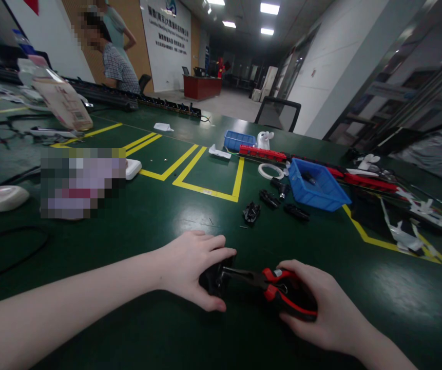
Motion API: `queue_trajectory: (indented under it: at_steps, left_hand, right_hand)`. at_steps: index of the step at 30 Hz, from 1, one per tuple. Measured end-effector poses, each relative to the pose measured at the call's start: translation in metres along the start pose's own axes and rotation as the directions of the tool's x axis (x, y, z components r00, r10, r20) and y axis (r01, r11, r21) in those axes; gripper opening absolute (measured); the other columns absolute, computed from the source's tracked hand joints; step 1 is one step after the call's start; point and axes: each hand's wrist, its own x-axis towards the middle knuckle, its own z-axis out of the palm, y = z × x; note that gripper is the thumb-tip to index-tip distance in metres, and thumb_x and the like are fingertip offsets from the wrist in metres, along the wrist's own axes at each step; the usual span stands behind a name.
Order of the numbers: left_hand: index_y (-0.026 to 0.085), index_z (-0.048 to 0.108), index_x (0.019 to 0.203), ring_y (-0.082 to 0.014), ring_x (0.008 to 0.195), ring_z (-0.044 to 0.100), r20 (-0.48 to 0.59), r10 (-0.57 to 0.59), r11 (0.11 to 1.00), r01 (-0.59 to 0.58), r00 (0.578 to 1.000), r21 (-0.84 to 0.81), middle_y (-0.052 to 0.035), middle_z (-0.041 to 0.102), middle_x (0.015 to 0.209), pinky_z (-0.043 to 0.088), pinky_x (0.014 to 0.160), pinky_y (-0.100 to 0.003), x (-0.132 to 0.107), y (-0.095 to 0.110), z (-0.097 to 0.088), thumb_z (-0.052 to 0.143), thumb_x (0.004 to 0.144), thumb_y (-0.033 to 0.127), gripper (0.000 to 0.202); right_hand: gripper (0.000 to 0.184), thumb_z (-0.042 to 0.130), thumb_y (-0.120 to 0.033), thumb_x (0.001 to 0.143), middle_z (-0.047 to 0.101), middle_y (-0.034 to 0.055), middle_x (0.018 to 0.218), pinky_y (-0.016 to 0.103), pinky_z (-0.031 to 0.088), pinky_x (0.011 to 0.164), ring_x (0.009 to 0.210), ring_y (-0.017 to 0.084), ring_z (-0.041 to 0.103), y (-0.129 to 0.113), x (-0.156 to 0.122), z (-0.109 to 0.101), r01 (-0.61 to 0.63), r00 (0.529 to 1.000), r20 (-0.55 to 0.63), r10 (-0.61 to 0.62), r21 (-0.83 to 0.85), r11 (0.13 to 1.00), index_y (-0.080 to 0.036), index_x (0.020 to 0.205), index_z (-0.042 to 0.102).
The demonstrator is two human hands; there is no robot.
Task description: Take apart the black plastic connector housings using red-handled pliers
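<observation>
- White wall board [169, 31] at the far end carried rows of blue Chinese characters under a logo, too small for me to read.
- Pink pack [64, 100] on the table bore a printed label, too blurred to read.
- Red-handled pliers [278, 293] in my right hand [321, 308], black part [215, 280] in my left hand [190, 267]: I could make out no marking on either.
</observation>
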Motion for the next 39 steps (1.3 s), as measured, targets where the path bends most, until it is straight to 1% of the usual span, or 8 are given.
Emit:
queue_trajectory:
  at_steps: [5,13,15,18,21,27,32,39]
  left_hand:
    - [0.020,0.045,0.135,-0.0243,0.087,0.060,0.046,-0.040,0.999,0.039,0.998,0.028,-0.0110,0.051,0.121,0.049,0.071,-0.034,-0.003,0.004,-0.007,0.063,0.070,0.065,0.081]
    - [0.015,0.015,0.148,-0.0313,0.118,0.050,0.055,-0.037,0.998,0.040,0.998,-0.057,-0.0156,0.041,0.141,0.044,0.094,-0.039,-0.007,0.001,-0.008,0.062,0.074,0.059,0.098]
    - [0.016,0.013,0.148,-0.0297,0.121,0.048,0.055,-0.029,0.996,0.034,0.998,-0.082,-0.0145,0.039,0.143,0.042,0.097,-0.038,-0.008,0.000,-0.008,0.062,0.076,0.052,0.094]
    - [0.017,0.014,0.148,-0.0274,0.118,0.051,0.029,-0.037,0.994,0.039,0.999,-0.102,-0.0123,0.040,0.142,0.042,0.098,-0.036,-0.010,0.000,-0.008,0.062,0.077,0.044,0.090]
    - [0.016,0.022,0.146,-0.0269,0.111,0.054,-0.008,-0.046,0.995,0.045,0.999,-0.086,-0.0122,0.043,0.138,0.044,0.095,-0.037,-0.010,0.000,-0.004,0.063,0.075,0.041,0.086]
    - [0.017,0.043,0.130,-0.0229,0.095,0.058,-0.053,-0.085,0.989,0.077,0.995,-0.127,-0.0095,0.050,0.123,0.049,0.080,-0.033,-0.007,-0.002,0.001,0.065,0.076,0.051,0.068]
    - [0.017,0.051,0.119,-0.0197,0.086,0.058,-0.046,-0.018,0.994,0.013,0.999,-0.112,-0.0071,0.054,0.111,0.048,0.074,-0.032,-0.004,-0.005,0.005,0.061,0.082,0.042,0.046]
    - [0.012,0.041,0.135,-0.0192,0.084,0.058,-0.044,0.081,0.996,-0.083,0.996,-0.034,-0.0092,0.059,0.108,0.047,0.071,-0.030,-0.001,-0.007,0.009,0.056,0.088,0.035,0.055]
  right_hand:
    - [0.050,0.059,-0.033,0.072,0.065,0.0066,0.099,0.033,0.053,0.070,0.082,0.022,0.064,0.014,-0.004,0.003,-0.045,0.992,-0.103,0.071,0.236,0.971,-0.023,0.119,0.047]
    - [0.053,0.026,-0.057,0.086,0.058,0.0117,0.112,0.041,0.053,0.078,0.093,0.026,0.063,0.044,0.005,0.016,0.138,0.977,-0.213,-0.018,0.566,0.813,-0.025,0.127,0.038]
    - [0.050,0.032,-0.051,0.086,0.057,0.0115,0.115,0.040,0.053,0.077,0.092,0.025,0.063,0.041,0.006,0.014,0.150,0.972,-0.233,-0.028,0.525,0.838,-0.025,0.129,0.037]
    - [0.047,0.042,-0.031,0.085,0.053,0.0089,0.125,0.041,0.048,0.090,0.111,0.025,0.056,0.026,0.003,0.008,0.020,0.962,-0.256,0.095,0.414,0.910,-0.028,0.132,0.036]
    - [0.047,0.046,-0.023,0.077,0.050,0.0085,0.124,0.042,0.047,0.091,0.113,0.026,0.053,0.012,0.000,0.005,0.035,0.959,-0.281,0.028,0.216,0.976,-0.027,0.124,0.043]
    - [0.038,0.063,-0.034,0.077,0.059,0.0090,0.105,0.046,0.046,0.090,0.104,0.028,0.056,0.010,0.002,0.008,0.161,0.913,-0.347,-0.214,-0.175,0.971,-0.024,0.112,0.051]
    - [0.044,0.065,-0.042,0.078,0.059,0.0119,0.106,0.038,0.053,0.076,0.095,0.025,0.060,0.011,0.007,0.009,0.253,0.897,-0.302,-0.323,-0.248,0.935,-0.020,0.114,0.052]
    - [0.048,0.066,-0.036,0.080,0.060,0.0118,0.106,0.038,0.054,0.076,0.095,0.024,0.060,0.005,0.010,0.007,0.313,0.875,-0.286,-0.390,-0.279,0.908,-0.020,0.122,0.051]
